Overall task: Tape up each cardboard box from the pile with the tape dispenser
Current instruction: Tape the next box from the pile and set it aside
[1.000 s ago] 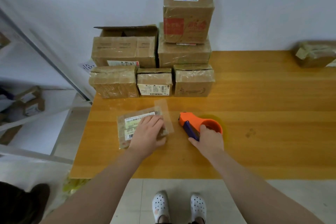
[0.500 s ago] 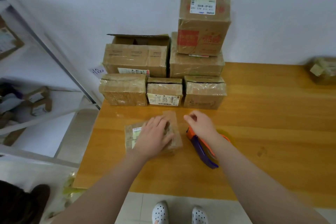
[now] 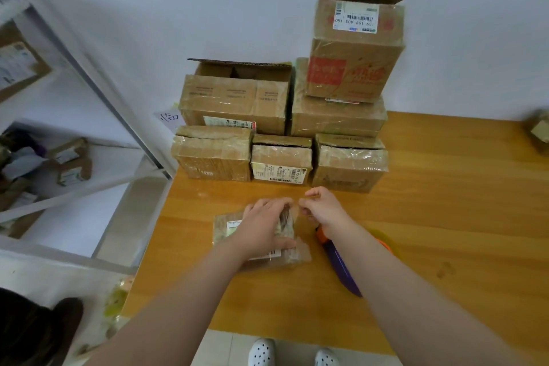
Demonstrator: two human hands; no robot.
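The tabletop (image 3: 445,217) is spread beneath the left grip (image 3: 264,229) and the right grip (image 3: 323,211); the pile of cardboard boxes (image 3: 234,101) is stacked just beyond them. The small flat box (image 3: 228,229) is clasped under the left grip, fingers curled over its far edge; the tape dispenser (image 3: 341,264) is laid just behind the right grip; a clear tape strip (image 3: 294,215) is pinched by the right grip.

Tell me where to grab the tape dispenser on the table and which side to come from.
Grip the tape dispenser by its purple handle, reaching down from the near side. It lies on the table with the handle pointing toward the near edge and uncovered, while its orange head is tucked under the right forearm.
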